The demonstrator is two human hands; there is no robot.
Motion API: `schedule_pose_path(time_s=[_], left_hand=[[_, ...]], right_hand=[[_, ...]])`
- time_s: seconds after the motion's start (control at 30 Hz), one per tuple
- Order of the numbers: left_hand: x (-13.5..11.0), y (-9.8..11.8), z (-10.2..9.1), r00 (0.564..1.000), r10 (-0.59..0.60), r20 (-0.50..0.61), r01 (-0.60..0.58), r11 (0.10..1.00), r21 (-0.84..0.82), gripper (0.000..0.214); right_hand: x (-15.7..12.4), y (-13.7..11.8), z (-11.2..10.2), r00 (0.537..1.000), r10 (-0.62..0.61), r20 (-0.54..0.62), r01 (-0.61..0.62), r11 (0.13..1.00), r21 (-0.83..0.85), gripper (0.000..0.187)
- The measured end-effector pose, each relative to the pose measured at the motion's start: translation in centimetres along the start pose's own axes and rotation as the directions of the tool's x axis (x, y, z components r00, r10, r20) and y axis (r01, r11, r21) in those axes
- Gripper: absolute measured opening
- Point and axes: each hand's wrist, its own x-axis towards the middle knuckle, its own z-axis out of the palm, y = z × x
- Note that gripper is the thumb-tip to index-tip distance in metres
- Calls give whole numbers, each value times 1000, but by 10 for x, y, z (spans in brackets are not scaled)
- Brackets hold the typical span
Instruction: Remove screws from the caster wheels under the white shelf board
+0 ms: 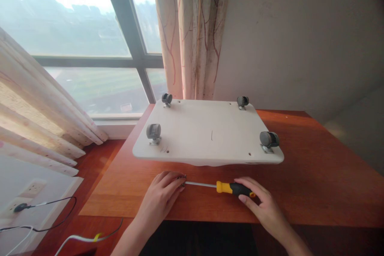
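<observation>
A white board (207,136) lies upside down on the wooden table (315,184), with a small grey caster wheel (153,133) at each corner. In front of it lies a screwdriver (222,186) with a yellow and black handle and a metal shaft pointing left. My right hand (261,204) rests on the handle, fingers curled over it. My left hand (163,196) lies on the table at the shaft's tip, fingertips pinched together on something small that I cannot make out.
Behind the table are a large window (90,48) and patterned curtains (195,32). At the lower left are a white surface with a wall socket (34,187) and black and white cables (45,216). A grey wall (300,36) stands at the right.
</observation>
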Motion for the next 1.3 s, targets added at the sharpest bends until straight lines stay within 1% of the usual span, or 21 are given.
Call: schedule_pose_path(time_s=[0.1, 0.23, 0.33, 0.43, 0.5, 0.53, 0.63, 0.7, 0.73, 0.8, 0.87, 0.9, 0.93, 1.0, 1.07, 1.1, 1.17, 1.3], left_hand=[[0, 0, 0, 1000, 4, -17, -4, 1000, -6, 19], [3, 5, -4, 997, -15, -82, 9, 997, -70, 21], [8, 12, -8, 990, -66, -126, 41, 981, -191, 22], [12, 18, -9, 976, -159, -147, 96, 925, -367, 20], [13, 22, -7, 957, -250, -149, 142, 848, -511, 18], [13, 25, -5, 942, -304, -141, 167, 791, -589, 17], [16, 36, 0, 885, -460, -67, 241, 577, -780, 15], [19, 42, 3, 851, -525, -7, 278, 463, -841, 16], [20, 45, 3, 840, -543, 16, 293, 428, -855, 17], [21, 47, 5, 830, -556, 45, 311, 395, -865, 19], [21, 45, 7, 833, -552, 25, 297, 409, -863, 19], [20, 44, 8, 839, -544, -4, 281, 440, -853, 17], [19, 42, 8, 848, -529, -40, 265, 488, -831, 15], [19, 39, 6, 874, -473, -115, 240, 623, -745, 10], [21, 38, 0, 909, -384, -164, 205, 753, -626, 6], [23, 38, -3, 923, -338, -182, 179, 798, -575, 6], [27, 38, -10, 942, -261, -212, 120, 851, -512, 8], [32, 38, -17, 953, -181, -241, 53, 888, -457, 10]], right_hand=[[0, 0, 0, 1000, 8, -2, -8, 1000, 10, 33], [-2, 0, 0, 1000, 22, -20, -22, 999, 30, 35], [-5, -1, -2, 999, 17, -41, -14, 998, 57, 34], [-7, -3, -5, 999, 1, -43, 3, 996, 94, 32], [-9, -5, -7, 999, -8, -51, 14, 993, 117, 31], [-9, -6, -7, 998, -7, -58, 14, 992, 126, 31], [-10, -9, -7, 996, 22, -85, -9, 988, 153, 32], [-11, -13, -7, 994, 50, -95, -32, 984, 178, 33], [-12, -14, -6, 993, 66, -98, -46, 980, 193, 33], [-14, -19, -6, 988, 105, -109, -78, 970, 230, 35], [-15, -23, -7, 980, 146, -136, -107, 959, 263, 35], [-16, -25, -8, 975, 160, -153, -114, 956, 272, 36], [-17, -27, -9, 971, 168, -169, -118, 955, 272, 36], [-19, -31, -12, 968, 168, -186, -117, 960, 255, 36], [-20, -33, -15, 967, 160, -199, -109, 963, 247, 35], [-20, -34, -16, 966, 157, -205, -103, 963, 251, 34], [-21, -35, -19, 962, 161, -222, -97, 957, 272, 33], [-21, -37, -22, 954, 181, -240, -101, 945, 311, 32]])
